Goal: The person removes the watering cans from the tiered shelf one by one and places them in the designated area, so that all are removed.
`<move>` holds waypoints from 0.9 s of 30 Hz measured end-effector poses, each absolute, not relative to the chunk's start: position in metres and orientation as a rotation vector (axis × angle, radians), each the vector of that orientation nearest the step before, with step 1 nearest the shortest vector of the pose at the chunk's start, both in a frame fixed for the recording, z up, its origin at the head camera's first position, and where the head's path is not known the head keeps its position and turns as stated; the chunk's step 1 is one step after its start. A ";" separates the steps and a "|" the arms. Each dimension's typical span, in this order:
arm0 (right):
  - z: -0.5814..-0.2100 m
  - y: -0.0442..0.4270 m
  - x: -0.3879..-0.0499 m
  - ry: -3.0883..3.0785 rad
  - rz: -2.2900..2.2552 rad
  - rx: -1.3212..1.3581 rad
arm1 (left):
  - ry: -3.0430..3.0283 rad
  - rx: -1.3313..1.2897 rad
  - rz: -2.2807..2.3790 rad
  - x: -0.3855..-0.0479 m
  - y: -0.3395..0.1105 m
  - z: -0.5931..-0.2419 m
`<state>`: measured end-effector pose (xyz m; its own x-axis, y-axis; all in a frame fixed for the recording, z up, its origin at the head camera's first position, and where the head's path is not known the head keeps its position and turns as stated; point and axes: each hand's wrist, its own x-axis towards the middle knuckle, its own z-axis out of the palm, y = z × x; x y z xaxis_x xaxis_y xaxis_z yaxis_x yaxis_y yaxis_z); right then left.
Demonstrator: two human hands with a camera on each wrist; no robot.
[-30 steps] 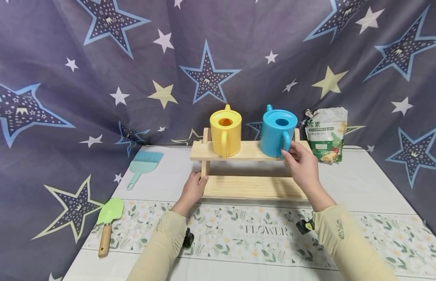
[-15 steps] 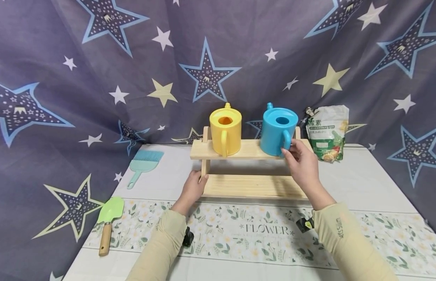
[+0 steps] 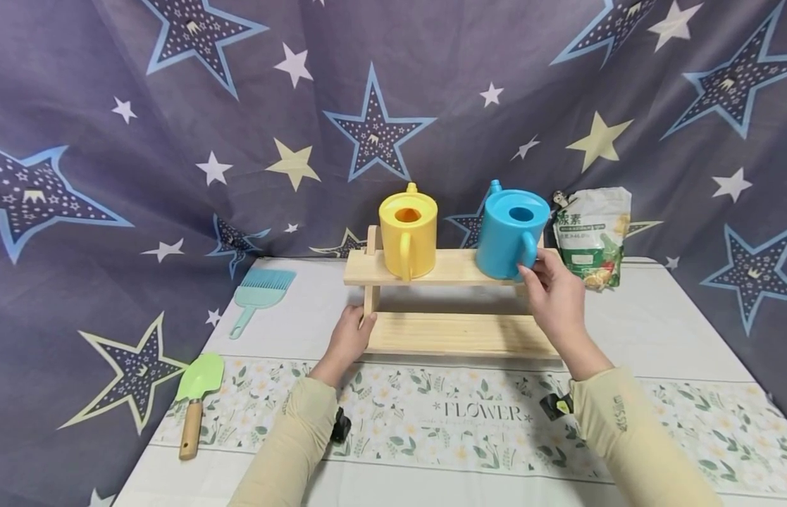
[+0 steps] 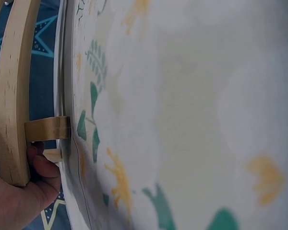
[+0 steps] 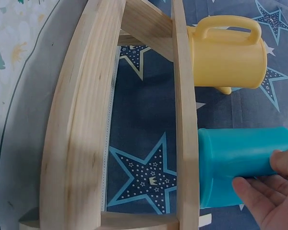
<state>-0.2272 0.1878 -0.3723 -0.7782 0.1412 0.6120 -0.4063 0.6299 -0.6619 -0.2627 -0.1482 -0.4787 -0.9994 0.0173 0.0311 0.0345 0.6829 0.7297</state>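
Note:
A two-tier wooden shelf [image 3: 459, 334] stands at the back of the table. On its upper board, towards the right end, sits a blue watering can [image 3: 509, 236], its spout towards the back curtain. My right hand [image 3: 558, 299] pinches the low part of that can's handle; in the right wrist view the hand [image 5: 273, 196] covers the handle. To the left on the same board is a yellow watering can [image 3: 409, 236], apart from both hands. My left hand [image 3: 349, 341] grips the left end of the lower board, fingers curled round the wood [image 4: 12, 120] in the left wrist view.
A green and white bag [image 3: 592, 239] stands close behind the shelf's right end. At the left lie a teal brush [image 3: 256, 299] and a green trowel [image 3: 195, 401] with a wooden handle. A star-patterned curtain [image 3: 330, 42] hangs behind and beside the table.
The blue watering can has shifted to the right along the upper board, with my right hand moving along. My left hand and the yellow watering can stay in place.

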 end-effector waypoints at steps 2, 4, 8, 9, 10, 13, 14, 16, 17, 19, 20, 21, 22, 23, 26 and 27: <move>-0.371 0.190 -0.225 -2.206 1.117 0.210 | -2.861 -0.046 -1.237 -0.263 -0.148 -0.479; -0.370 0.192 -0.222 -2.205 1.130 0.215 | -2.862 -0.042 -1.229 -0.263 -0.148 -0.479; -0.371 0.196 -0.218 -2.205 1.144 0.213 | -2.859 -0.037 -1.228 -0.262 -0.148 -0.479; -0.371 0.197 -0.218 -2.204 1.144 0.212 | -2.859 -0.035 -1.229 -0.262 -0.148 -0.479; -0.371 0.198 -0.217 -2.202 1.142 0.209 | -2.859 -0.034 -1.229 -0.262 -0.148 -0.479; -0.371 0.200 -0.214 -2.200 1.134 0.198 | -2.863 -0.038 -1.224 -0.261 -0.148 -0.479; -0.370 0.201 -0.213 -2.204 1.127 0.192 | -2.867 -0.036 -1.225 -0.261 -0.148 -0.479; -0.370 0.203 -0.211 -2.212 1.115 0.179 | -2.869 -0.037 -1.227 -0.262 -0.148 -0.479; -0.369 0.203 -0.210 -2.216 1.113 0.174 | -2.869 -0.037 -1.229 -0.262 -0.148 -0.479; -0.369 0.205 -0.208 -2.225 1.106 0.170 | -2.873 -0.036 -1.233 -0.262 -0.148 -0.479; -0.368 0.206 -0.207 -2.227 1.106 0.172 | -2.873 -0.037 -1.235 -0.262 -0.147 -0.479; -0.368 0.206 -0.206 -2.227 1.107 0.174 | -2.874 -0.036 -1.237 -0.262 -0.147 -0.479; -0.367 0.207 -0.204 -2.226 1.107 0.177 | -2.874 -0.039 -1.238 -0.262 -0.147 -0.479; -0.367 0.208 -0.203 -2.226 1.103 0.177 | -2.874 -0.040 -1.239 -0.262 -0.148 -0.479; -0.366 0.211 -0.198 -2.225 1.093 0.174 | -2.870 -0.049 -1.235 -0.262 -0.148 -0.478; -0.366 0.212 -0.197 -2.225 1.090 0.172 | -2.867 -0.055 -1.230 -0.262 -0.148 -0.478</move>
<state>-0.1971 0.2120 -0.3662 -0.7827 0.1571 0.6022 -0.3794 0.6465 -0.6618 -0.2617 -0.1482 -0.4782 -0.9992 0.0239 0.0331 0.0405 0.6886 0.7240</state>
